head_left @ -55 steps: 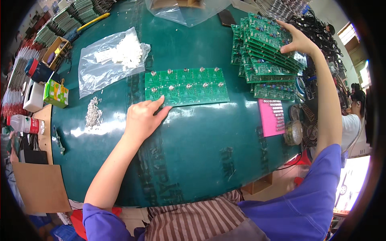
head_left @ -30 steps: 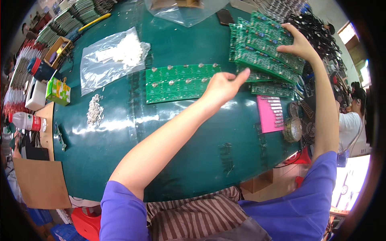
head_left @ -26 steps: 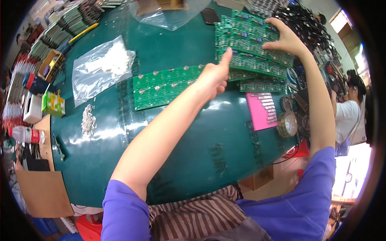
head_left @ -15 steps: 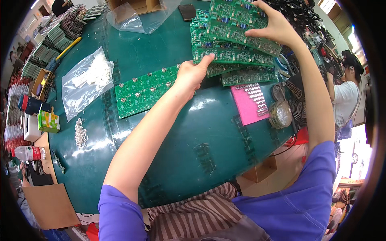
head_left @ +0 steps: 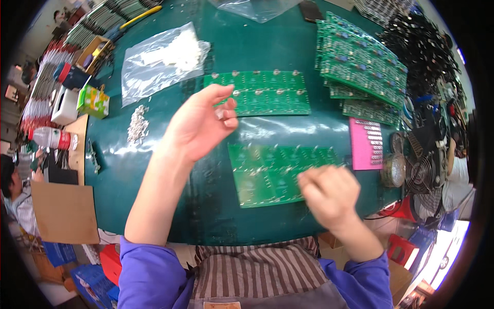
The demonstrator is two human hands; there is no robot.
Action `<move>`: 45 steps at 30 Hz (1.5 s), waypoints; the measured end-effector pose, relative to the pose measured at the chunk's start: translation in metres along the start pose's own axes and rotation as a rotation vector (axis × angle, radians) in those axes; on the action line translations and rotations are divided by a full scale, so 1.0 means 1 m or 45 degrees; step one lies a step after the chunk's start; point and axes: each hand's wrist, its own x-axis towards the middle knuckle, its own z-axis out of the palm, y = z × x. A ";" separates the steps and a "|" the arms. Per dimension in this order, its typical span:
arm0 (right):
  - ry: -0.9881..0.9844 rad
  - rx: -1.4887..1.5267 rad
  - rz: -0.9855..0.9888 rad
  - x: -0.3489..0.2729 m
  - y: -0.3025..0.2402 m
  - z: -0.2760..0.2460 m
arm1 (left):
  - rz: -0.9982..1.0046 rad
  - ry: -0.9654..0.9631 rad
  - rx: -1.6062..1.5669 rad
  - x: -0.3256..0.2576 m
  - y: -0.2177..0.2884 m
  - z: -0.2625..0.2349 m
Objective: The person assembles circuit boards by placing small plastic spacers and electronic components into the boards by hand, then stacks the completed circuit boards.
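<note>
A: Fingers [head_left: 224, 110] of the left hand [head_left: 198, 126] curl loosely, thumb and forefinger pinched near something small and pale; whether it is gripped cannot be told. The hand hovers above the counter [head_left: 206, 206].

B: And the right hand [head_left: 329, 193]?

A: Blurred, half curled, fingers drawn together but apparently on nothing. It sits over the right end of the near board [head_left: 272, 172].

B: Where does that board lie from the left hand?

A: To its right and toward the person, flat on the counter. Long axis runs left to right, tilted a little. The right hand is plainly nearer; it overlaps the board's edge. The left stands between the two boards.

B: Second board?

A: Far board [head_left: 262, 92], same green, also lying crosswise, just beyond the left fingertips. Small round parts stand in rows along it.

B: Materials?

A: Boards: thin, rigid, flat green panels, pale solder dots on the near one. Counter: dark green glossy sheet throwing glare. Stack [head_left: 360, 56] of more boards at far right, fanned and overlapping. Clear bag [head_left: 159, 56] of white parts at far left, crinkled. A pile [head_left: 138, 122] of small metal bits beside it. Pink tray [head_left: 366, 143] right of the near board, holding rows of tiny pieces.
</note>
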 end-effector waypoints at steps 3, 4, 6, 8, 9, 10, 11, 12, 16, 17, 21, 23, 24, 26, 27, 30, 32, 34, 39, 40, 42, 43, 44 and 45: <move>-0.148 0.131 0.139 -0.007 -0.034 0.019 | 0.117 -0.024 -0.025 -0.023 0.021 -0.039; -0.218 0.211 0.186 -0.007 -0.043 0.025 | 0.127 -0.065 -0.068 -0.025 0.032 -0.053; -0.358 0.382 0.272 -0.008 -0.059 0.030 | 0.191 0.003 -0.080 -0.028 0.044 -0.069; -0.352 0.397 0.285 -0.014 -0.068 0.036 | 0.303 0.092 -0.076 -0.026 0.051 -0.076; -0.338 0.408 0.303 -0.016 -0.070 0.038 | 0.296 0.089 -0.080 -0.023 0.053 -0.076; -0.306 0.479 0.341 -0.015 -0.070 0.037 | 0.360 0.117 -0.028 -0.020 0.053 -0.071; -0.312 0.469 0.351 -0.016 -0.068 0.037 | 0.421 0.140 0.026 -0.017 0.052 -0.063; -0.321 0.600 0.349 -0.018 -0.065 0.036 | 0.431 0.194 0.055 -0.013 0.052 -0.051; -0.288 0.683 0.367 -0.023 -0.039 0.018 | 0.490 0.162 0.343 0.033 0.075 -0.065; -0.242 0.633 0.392 -0.024 -0.027 0.015 | 0.659 0.297 0.645 0.054 0.089 -0.077; 0.068 0.187 0.786 -0.036 0.031 -0.002 | 1.158 0.852 1.823 0.108 0.140 -0.091; 0.156 0.043 0.951 -0.052 0.059 -0.010 | 1.137 1.092 2.419 0.134 0.141 -0.082; 0.148 -0.058 0.954 -0.062 0.072 -0.010 | 1.147 1.056 2.418 0.144 0.137 -0.080; 0.158 -0.056 1.076 -0.070 0.083 -0.010 | 1.091 1.156 2.683 0.155 0.127 -0.079; 0.167 -0.034 1.180 -0.072 0.087 -0.010 | 1.097 1.136 2.683 0.157 0.127 -0.079; 0.163 -0.062 1.171 -0.070 0.097 -0.004 | 1.014 1.064 2.808 0.152 0.134 -0.090; 0.156 -0.097 1.126 -0.065 0.106 0.001 | 1.024 1.036 2.859 0.146 0.136 -0.094; 0.167 -0.075 1.125 -0.063 0.112 0.006 | 1.116 1.011 2.890 0.143 0.148 -0.111; 0.105 -0.177 1.085 -0.061 0.119 0.009 | 1.343 0.835 2.962 0.157 0.152 -0.118; 0.124 -0.167 1.060 -0.062 0.118 0.009 | 1.284 0.819 2.974 0.160 0.150 -0.110; 0.102 -0.229 1.018 -0.069 0.119 0.012 | 1.240 0.797 2.936 0.157 0.154 -0.103; 0.076 -0.285 1.022 -0.068 0.118 0.013 | 1.226 0.825 2.942 0.155 0.157 -0.104; 0.075 -0.268 1.011 -0.069 0.117 0.015 | 1.315 0.839 2.830 0.153 0.160 -0.105; 0.043 -0.316 1.007 -0.069 0.116 0.016 | 1.402 0.847 2.716 0.150 0.164 -0.105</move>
